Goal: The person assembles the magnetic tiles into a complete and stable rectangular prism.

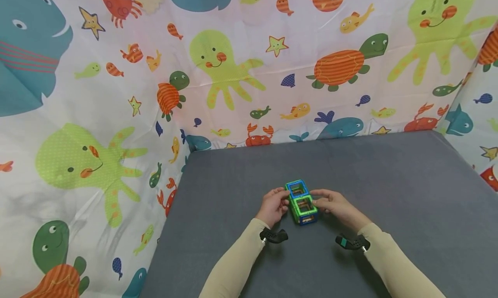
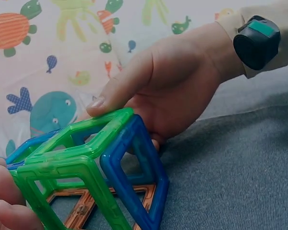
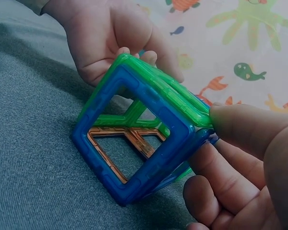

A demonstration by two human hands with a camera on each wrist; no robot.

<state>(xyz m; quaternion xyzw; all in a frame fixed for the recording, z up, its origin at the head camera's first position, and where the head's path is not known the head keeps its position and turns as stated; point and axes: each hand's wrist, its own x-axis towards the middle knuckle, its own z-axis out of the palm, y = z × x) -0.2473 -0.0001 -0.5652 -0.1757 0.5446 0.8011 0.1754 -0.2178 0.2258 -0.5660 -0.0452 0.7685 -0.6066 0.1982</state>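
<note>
A box-shaped build of magnetic tiles (image 1: 301, 197) rests on the grey surface between both hands. Its open square frames are green and blue, with orange tiles (image 2: 79, 211) along the bottom. In the head view the left hand (image 1: 274, 206) holds its left side with bent fingers. From the other side, the right hand (image 1: 340, 207) grips it, the thumb lying on a green tile's edge in the right wrist view. A blue tile (image 3: 98, 103) forms the near end. Some left fingers (image 2: 14, 215) show only at the left wrist view's edge.
A grey cloth (image 1: 233, 246) covers the table. White curtains (image 1: 241, 25) printed with sea animals stand behind it and at both sides. Each wrist bears a black strap-on camera, like the one on the left wrist (image 1: 273, 235).
</note>
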